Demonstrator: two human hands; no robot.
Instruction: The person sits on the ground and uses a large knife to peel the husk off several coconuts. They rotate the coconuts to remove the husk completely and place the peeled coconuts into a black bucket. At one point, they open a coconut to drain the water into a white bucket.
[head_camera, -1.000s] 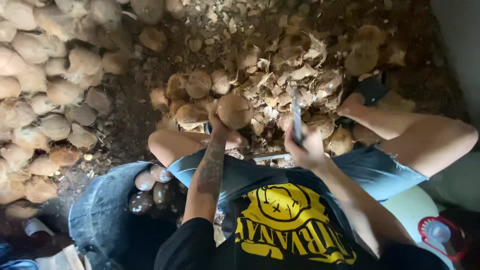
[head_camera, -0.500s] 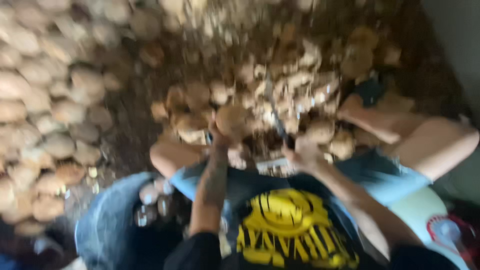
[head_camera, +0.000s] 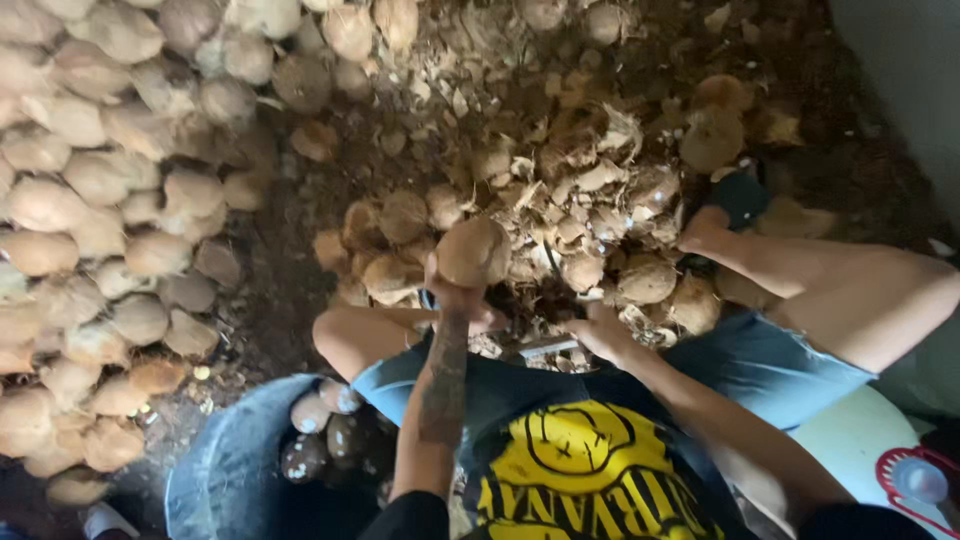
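Far out beyond the left hand, a big heap of husked coconuts (head_camera: 90, 230) covers the ground. Ahead of both hands lies a smaller mound of torn husk scraps (head_camera: 590, 190) mixed with more coconuts. Near the left elbow, well back from the hand, stands a dark blue tub (head_camera: 235, 470) with a few peeled, darker nuts (head_camera: 320, 425) inside.

The person sits with legs spread around the scrap mound, in blue shorts and a dark shirt with a yellow print. The left hand (head_camera: 455, 295) is closed from beneath around a round brown coconut (head_camera: 473, 252), holding it up in front of the knees. The right hand (head_camera: 600, 335) sits just beside and lower, closed on what looks like the handle of a blade (head_camera: 550, 346); most of the tool is hidden, so its exact shape cannot be told.

Judging by the scraps and the tub, the step in hand looks like trimming the coconut clean of its remaining fibre. The next move would call for a firm hold underneath, fingers kept clear of the cutting line, and a short controlled stroke away from the left wrist.
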